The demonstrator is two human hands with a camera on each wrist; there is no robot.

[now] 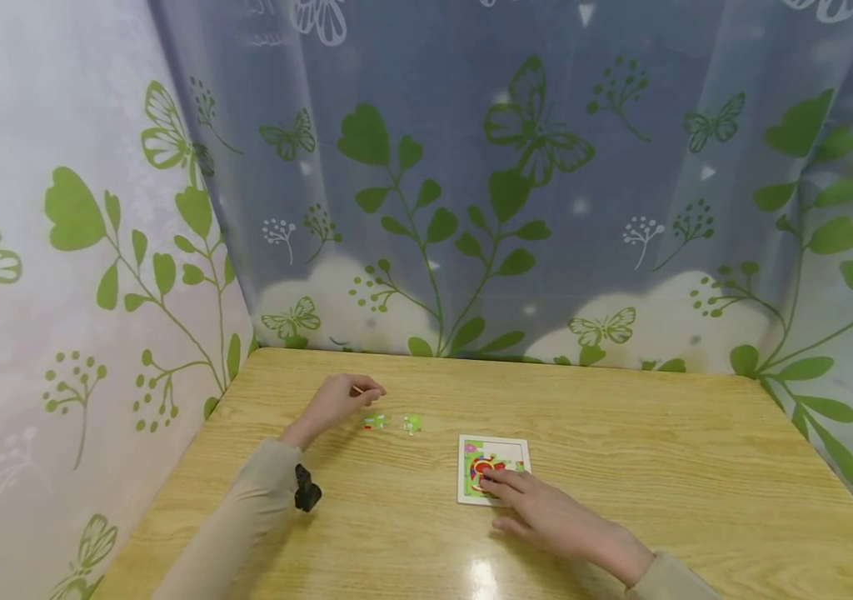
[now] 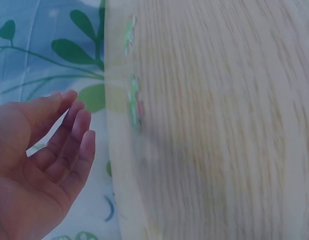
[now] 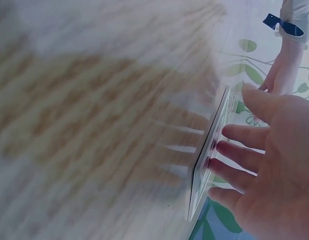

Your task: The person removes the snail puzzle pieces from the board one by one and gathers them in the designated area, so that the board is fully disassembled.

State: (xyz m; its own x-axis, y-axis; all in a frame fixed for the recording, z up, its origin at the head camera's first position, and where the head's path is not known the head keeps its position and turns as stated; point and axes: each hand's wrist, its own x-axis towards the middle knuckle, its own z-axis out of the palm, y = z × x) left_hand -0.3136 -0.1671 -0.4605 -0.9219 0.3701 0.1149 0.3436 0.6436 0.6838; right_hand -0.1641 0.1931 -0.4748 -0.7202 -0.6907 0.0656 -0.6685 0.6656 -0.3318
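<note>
A square jigsaw puzzle board [image 1: 494, 502] with a white border lies on the table, its picture partly filled and a pale bare area at its upper right. My right hand [image 1: 546, 512] is over its lower right part, fingers spread and fingertips at the picture; in the right wrist view the hand [image 3: 274, 155] has fairly straight fingers. Two loose green puzzle pieces, a left piece [image 1: 375, 422] and a right piece [image 1: 412, 424], lie left of the board. Just beyond the left piece hovers my left hand [image 1: 338, 402], fingers loosely bent; in the left wrist view nothing shows between its fingertips [image 2: 84, 117].
The wooden table [image 1: 659, 467] reaches back to a hanging cloth [image 1: 426, 208] printed with leaves and butterflies. Similar printed cloth [image 1: 82, 292] stands along the left side. A black device [image 1: 307, 490] is strapped at the left wrist.
</note>
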